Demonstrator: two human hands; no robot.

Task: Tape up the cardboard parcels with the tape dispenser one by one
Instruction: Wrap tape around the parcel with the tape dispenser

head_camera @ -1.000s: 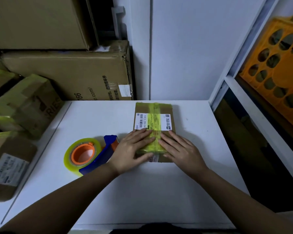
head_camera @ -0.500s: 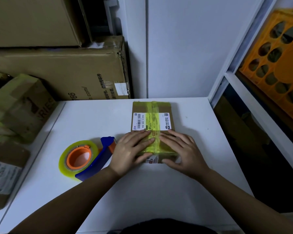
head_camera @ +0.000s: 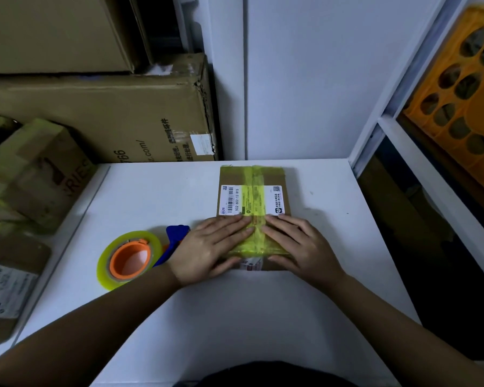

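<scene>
Pressing flat: L hand (head_camera: 207, 247) + R hand (head_camera: 299, 244) on parcel (head_camera: 253, 180).

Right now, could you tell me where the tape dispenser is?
The tape dispenser lies on the white table, just left of the left hand.

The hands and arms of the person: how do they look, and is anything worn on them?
Both forearms are bare up to the frame edge; no sleeves show. The left hand and right hand wear no gloves. No ring, watch or bracelet is visible. The fingers have short, plain nails.
</scene>
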